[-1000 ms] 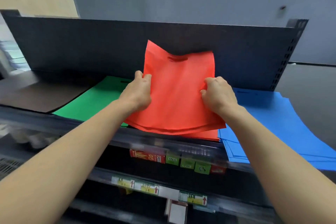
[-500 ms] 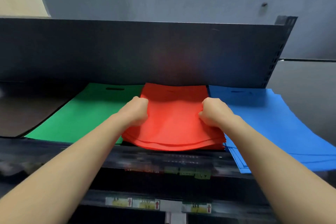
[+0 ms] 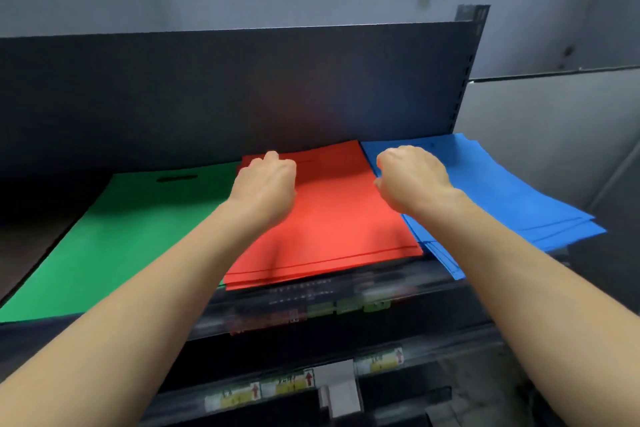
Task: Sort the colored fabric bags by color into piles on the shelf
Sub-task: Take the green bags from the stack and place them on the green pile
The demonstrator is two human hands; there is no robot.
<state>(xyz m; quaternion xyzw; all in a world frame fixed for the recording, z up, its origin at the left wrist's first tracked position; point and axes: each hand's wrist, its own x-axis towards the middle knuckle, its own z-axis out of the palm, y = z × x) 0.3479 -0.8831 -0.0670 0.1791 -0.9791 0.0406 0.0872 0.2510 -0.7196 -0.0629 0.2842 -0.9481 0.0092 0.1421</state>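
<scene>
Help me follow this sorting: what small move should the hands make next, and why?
Probably lift the left hand and right hand away and draw them back: the red pile already lies flat between the green bag and the blue pile, so the hands, curled at its far corners, seem finished there.

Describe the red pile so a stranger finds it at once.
Below the dark back panel, three flat piles of bags lie side by side on the shelf. The red pile is the middle one, with the green pile to its left and the blue pile to its right.
</scene>
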